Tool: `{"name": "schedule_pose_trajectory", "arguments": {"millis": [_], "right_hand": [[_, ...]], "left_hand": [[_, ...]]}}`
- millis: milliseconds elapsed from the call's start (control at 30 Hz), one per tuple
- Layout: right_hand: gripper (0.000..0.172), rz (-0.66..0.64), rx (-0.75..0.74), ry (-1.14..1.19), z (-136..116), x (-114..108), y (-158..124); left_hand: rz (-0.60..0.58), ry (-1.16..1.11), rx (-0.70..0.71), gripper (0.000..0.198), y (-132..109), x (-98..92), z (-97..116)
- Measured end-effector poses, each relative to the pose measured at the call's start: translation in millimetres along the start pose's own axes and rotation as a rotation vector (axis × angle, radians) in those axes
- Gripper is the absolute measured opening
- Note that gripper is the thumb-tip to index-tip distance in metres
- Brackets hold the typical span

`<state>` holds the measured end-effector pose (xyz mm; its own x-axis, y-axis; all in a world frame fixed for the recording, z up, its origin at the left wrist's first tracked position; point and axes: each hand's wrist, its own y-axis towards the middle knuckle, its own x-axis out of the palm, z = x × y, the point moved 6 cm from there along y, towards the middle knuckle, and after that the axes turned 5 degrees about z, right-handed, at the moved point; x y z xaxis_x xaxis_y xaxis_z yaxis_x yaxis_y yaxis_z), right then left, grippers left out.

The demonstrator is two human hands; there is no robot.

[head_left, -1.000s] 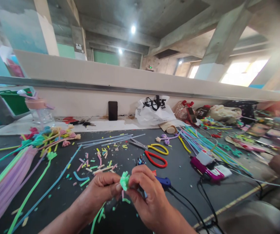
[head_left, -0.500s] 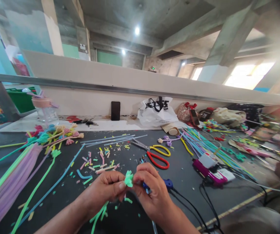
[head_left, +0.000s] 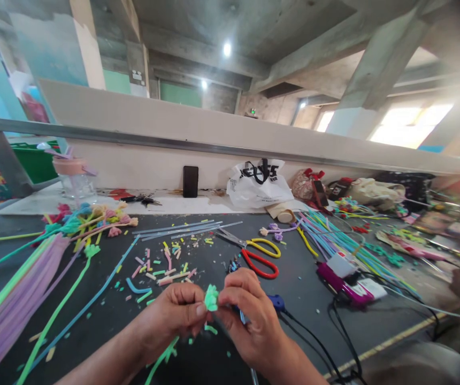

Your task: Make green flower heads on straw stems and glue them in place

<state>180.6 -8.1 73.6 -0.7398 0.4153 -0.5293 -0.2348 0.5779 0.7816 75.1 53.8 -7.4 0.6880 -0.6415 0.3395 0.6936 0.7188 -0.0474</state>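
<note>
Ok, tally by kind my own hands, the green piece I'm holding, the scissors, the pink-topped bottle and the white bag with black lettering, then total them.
Hands (left hand, right hand): 2
Green piece: 1
Scissors: 1 pair
Bottle: 1
White bag: 1
Total: 6

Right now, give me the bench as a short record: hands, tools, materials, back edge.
left hand: pinches a green flower-shaped piece
right hand: fingertips at that piece's right side; grip unclear
tools: scissors with red and yellow handles, beyond the right hand; blue-handled tool, partly hidden by it
materials: cut scraps beyond the left hand; green stem farther left
back edge: upright dark phone; white bag to its right
</note>
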Motion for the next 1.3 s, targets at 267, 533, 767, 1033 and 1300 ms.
{"name": "schedule_pose_trajectory", "arguments": {"millis": [267, 533, 767, 1033, 1300], "right_hand": [[0.018, -0.02, -0.058, -0.001, -2, -1, 2], [0.013, -0.042, 0.065, 0.047, 10, 1, 0], [0.011, 0.222, 0.314, 0.118, 40, -9, -8], [0.014, 0.196, 0.526, 0.374, 44, 0, -14], [0.02, 0.01, 0.566, 0.507, 38, 22, -18]], "left_hand": [[0.02, -0.059, -0.011, 0.033, -1, 1.1, -3], [0.059, 0.034, 0.056, 0.036, -2, 0.4, 5], [0.178, 0.196, 0.155, 0.039, -1, -4.5, 16], [0.116, -0.326, 0.09, 0.02, 0, -7.6, 15], [-0.071, -0.526, 0.124, 0.014, -6, -0.4, 31]]}}
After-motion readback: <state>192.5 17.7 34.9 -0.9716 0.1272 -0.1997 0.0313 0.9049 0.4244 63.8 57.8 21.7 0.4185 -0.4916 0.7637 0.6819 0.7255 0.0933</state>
